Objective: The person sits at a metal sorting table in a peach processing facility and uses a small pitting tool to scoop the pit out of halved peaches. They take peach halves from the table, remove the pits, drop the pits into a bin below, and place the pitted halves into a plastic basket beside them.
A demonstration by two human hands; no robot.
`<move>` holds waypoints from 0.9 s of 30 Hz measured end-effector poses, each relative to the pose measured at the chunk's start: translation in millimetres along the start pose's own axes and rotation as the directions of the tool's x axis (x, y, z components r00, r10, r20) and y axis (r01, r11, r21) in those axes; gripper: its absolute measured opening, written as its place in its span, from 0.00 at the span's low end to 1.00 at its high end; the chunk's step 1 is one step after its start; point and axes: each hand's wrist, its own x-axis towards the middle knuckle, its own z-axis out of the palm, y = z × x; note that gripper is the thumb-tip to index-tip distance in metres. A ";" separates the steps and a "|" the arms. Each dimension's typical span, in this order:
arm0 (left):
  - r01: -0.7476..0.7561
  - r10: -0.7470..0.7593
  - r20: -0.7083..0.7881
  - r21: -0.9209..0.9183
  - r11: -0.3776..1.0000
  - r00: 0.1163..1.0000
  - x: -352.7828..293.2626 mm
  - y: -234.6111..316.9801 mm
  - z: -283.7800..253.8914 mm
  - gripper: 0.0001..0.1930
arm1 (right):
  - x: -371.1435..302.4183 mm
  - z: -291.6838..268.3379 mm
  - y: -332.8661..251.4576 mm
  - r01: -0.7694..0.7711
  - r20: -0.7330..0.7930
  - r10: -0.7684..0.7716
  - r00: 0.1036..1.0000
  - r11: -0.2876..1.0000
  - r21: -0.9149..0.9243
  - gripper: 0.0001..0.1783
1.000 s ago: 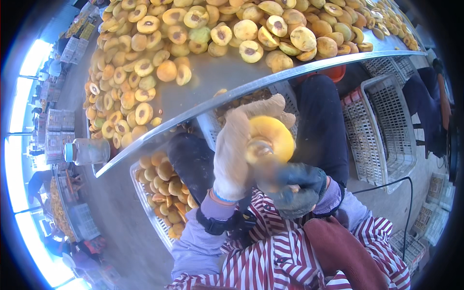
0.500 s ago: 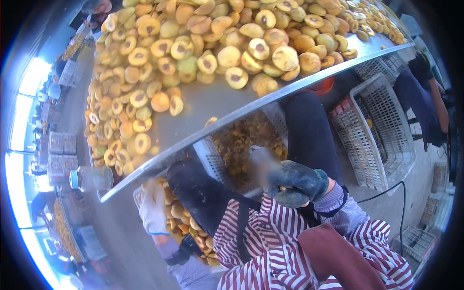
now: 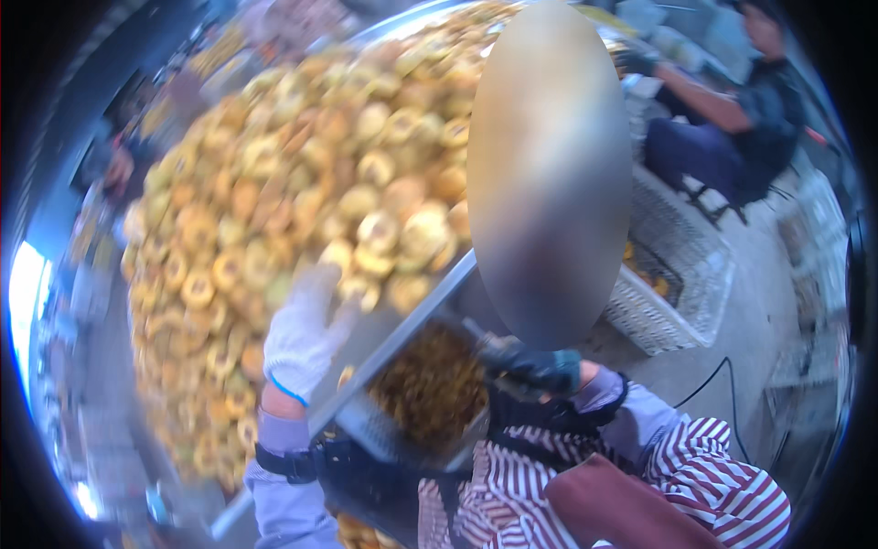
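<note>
Halved yellow-orange stone fruit (image 3: 302, 156), apricots by the look of them, lie heaped on a metal table (image 3: 402, 340); some show brown hollows. My left hand (image 3: 306, 337), in a white knit glove, reaches over the table's near edge to the front of the heap. Its fingers are stretched out, thumb apart, with nothing visibly held. Over my lap my right hand (image 3: 530, 368), in a dark rubber-coated glove, is closed. A thin grey tip sticks out of it; blur hides what it belongs to. Below the table edge sits a crate (image 3: 377, 423) of brownish fruit pieces.
A pale slotted crate (image 3: 681, 320) stands on the floor to the right, some orange pieces inside. Beyond it sits a co-worker in dark clothes (image 3: 704, 151). A black cable (image 3: 732, 393) curves over the floor. A blurred oval covers part of the table's right side.
My left hand has risen from beside the fruit container at my left knee to the heap on the table. The right hand stays closed near my lap. The view has swung.
</note>
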 end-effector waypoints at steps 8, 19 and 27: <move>-0.244 0.302 -0.053 0.463 0.852 0.952 97.0 -2.2 99.7 0.31 | 0.5 -41.6 14.5 0.181 0.131 -0.191 0.973 0.980 0.087 0.13; 0.032 -0.059 0.137 0.194 0.980 0.989 43.1 -9.3 86.0 0.24 | 2.4 -35.3 16.9 0.215 0.187 -0.211 0.960 0.977 -0.004 0.03; 0.316 -0.306 0.126 -0.064 0.947 0.944 -35.8 -27.8 55.6 0.22 | 6.0 -29.7 27.2 0.035 0.167 -0.079 0.983 0.968 0.248 0.17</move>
